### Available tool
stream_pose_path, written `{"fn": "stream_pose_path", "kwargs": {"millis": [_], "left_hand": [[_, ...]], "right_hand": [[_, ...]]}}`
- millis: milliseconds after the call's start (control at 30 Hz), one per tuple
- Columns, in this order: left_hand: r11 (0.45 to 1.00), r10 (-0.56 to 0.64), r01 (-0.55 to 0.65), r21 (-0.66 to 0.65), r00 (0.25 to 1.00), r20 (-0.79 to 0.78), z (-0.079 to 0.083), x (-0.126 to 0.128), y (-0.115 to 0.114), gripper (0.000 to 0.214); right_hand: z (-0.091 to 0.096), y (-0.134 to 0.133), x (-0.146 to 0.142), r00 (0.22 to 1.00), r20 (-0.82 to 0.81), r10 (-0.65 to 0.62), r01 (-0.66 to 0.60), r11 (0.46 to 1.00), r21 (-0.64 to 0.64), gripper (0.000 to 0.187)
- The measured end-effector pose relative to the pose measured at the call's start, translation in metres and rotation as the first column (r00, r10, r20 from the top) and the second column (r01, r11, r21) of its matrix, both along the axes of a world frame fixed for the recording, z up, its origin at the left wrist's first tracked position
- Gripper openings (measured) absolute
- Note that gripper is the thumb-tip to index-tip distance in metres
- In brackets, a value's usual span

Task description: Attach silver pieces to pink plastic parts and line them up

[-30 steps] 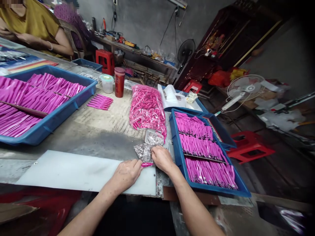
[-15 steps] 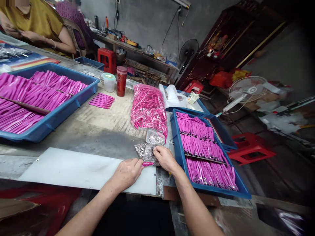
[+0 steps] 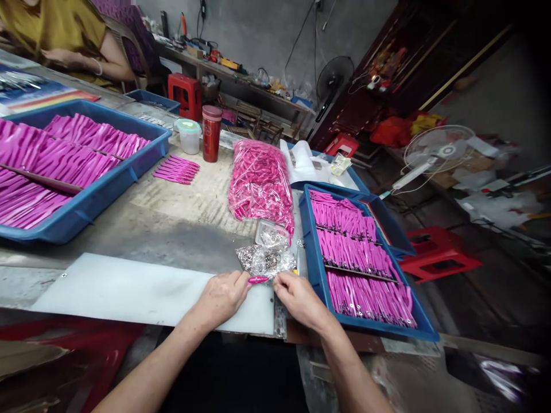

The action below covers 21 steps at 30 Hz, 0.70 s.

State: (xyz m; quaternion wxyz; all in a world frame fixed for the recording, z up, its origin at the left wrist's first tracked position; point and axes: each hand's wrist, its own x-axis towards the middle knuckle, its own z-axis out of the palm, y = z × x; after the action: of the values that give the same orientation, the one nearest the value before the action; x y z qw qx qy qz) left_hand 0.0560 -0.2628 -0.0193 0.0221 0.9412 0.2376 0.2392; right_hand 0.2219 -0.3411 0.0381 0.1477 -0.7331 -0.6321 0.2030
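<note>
- From here I see the left hand [image 3: 226, 295] with its grip pinching a pink piece [image 3: 259, 280], near the right end of a white board [image 3: 142, 292] on the table [image 3: 181, 209].
- The right hand [image 3: 299, 298] is just beside it, fingers curled; I can't tell whether its grip has anything.
- Small metal parts [image 3: 269, 261] in clear plastic lie just beyond both hands.
- A blue tray [image 3: 313, 269] stands to the right.

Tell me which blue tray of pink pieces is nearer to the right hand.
The tray at right, close beside the right hand; the tray at left stands farther from it.
</note>
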Motion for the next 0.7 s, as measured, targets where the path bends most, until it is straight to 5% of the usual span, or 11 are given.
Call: {"fn": "stream_pose_path", "kwargs": {"millis": [200, 467, 700], "left_hand": [[1.000, -0.003, 0.003, -0.008, 1.000, -0.010, 0.002, 0.000, 0.000, 0.020], [1.000, 0.000, 0.000, -0.001, 0.999, -0.034, 0.002, 0.000, 0.000, 0.020], [1.000, -0.014, 0.014, -0.003, 1.000, -0.007, 0.002, 0.000, 0.000, 0.020]], "right_hand": [[-0.027, -0.016, -0.010, 0.969, 0.238, 0.067, -0.058, 0.997, -0.043, 0.016], [-0.034, -0.021, -0.001, 0.996, 0.089, 0.025, -0.024, 1.000, -0.004, 0.015], [-0.045, -0.025, 0.000, 0.950, 0.283, 0.130, -0.172, 0.976, 0.130, 0.020]]}}
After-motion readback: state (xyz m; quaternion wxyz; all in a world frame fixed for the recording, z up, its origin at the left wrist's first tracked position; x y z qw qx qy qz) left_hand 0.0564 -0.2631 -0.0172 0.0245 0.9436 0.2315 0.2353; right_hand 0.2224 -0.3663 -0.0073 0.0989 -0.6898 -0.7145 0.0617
